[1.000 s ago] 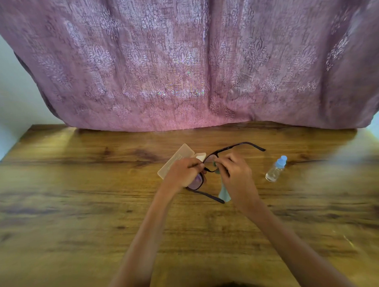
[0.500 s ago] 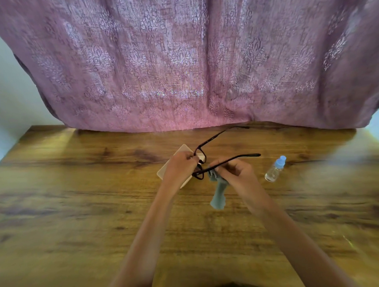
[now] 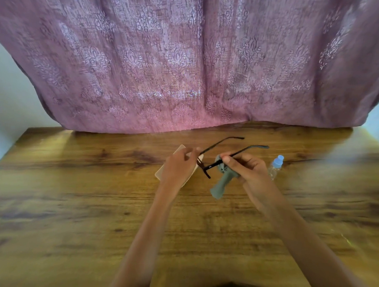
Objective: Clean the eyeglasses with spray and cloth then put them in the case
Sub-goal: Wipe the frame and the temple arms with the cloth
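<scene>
Black-framed eyeglasses (image 3: 215, 162) are held above the wooden table (image 3: 78, 213), both temple arms open and pointing away to the right. My left hand (image 3: 178, 167) grips the front of the frame. My right hand (image 3: 246, 168) pinches the near temple arm together with a grey-blue cloth (image 3: 223, 182) that hangs down from my fingers. A beige case (image 3: 163, 172) lies on the table under my left hand, mostly hidden by it. The small clear spray bottle (image 3: 276, 166) with a blue cap lies just right of my right hand.
A mauve patterned curtain (image 3: 181, 67) hangs along the table's far edge. The table's left edge (image 3: 8, 151) runs beside a pale wall. Bare wood spreads to the left, the right and in front of my arms.
The glasses have been turned so both temple arms point away to the right. My right hand has shifted with the cloth from the lens area onto the near temple arm.
</scene>
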A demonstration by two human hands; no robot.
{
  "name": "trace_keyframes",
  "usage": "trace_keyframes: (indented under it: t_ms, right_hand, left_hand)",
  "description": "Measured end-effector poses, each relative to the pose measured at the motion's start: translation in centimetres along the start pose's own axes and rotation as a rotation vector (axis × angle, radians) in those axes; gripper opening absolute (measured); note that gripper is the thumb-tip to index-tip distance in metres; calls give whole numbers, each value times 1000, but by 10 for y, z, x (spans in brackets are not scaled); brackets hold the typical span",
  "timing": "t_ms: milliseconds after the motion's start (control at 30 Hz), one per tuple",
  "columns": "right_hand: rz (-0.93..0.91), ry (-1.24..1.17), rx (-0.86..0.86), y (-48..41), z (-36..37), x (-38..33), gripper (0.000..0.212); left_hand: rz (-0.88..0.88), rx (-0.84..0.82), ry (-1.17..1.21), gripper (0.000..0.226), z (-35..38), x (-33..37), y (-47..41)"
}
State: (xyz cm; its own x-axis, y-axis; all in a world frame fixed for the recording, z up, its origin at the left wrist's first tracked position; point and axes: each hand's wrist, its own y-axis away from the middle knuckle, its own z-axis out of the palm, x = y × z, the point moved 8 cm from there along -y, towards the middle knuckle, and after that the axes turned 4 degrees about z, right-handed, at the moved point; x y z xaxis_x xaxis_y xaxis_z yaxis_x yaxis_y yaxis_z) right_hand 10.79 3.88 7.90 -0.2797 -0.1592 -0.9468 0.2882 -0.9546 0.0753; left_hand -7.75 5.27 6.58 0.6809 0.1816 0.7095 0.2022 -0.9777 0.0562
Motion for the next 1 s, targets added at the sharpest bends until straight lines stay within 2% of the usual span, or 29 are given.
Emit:
trace_keyframes:
  t_ms: [67, 100, 167, 267, 400, 500, 600, 667, 767, 900, 1000]
  right_hand:
    - [26, -58, 24, -3, -6, 1, 14]
    - [35, -74, 32, -5, -8, 1, 12]
    - [44, -102, 44, -7, -10, 2, 13]
    - [55, -157, 69, -10, -13, 1, 22]
    - [30, -186, 72, -13, -14, -2, 18]
    - [53, -146, 74, -13, -17, -4, 32]
    - [105, -25, 91, -9, -25, 2, 33]
    - [112, 136, 97, -3, -28, 4, 26]
    - [-16, 340, 136, 4, -26, -3, 13]
    - [-279, 458, 185, 10, -18, -32, 24]
    - [-383, 545, 175, 10, -8, -45, 27]
  left_hand:
    - [92, 123, -72, 43, -15, 9, 7]
    - [152, 131, 6, 41, -17, 15, 13]
    - [291, 48, 225, 35, -15, 32, 25]
    - [439, -50, 304, 26, -8, 49, 40]
    - [534, 25, 284, 22, -11, 59, 41]
    - [594, 80, 246, 19, -15, 64, 40]
    - [573, 138, 236, 18, -18, 65, 39]
    - [567, 166, 219, 16, -20, 65, 37]
    - [581, 159, 191, 15, -19, 66, 36]
    - [595, 153, 140, 14, -18, 69, 36]
    - [635, 140, 113, 13, -14, 72, 38]
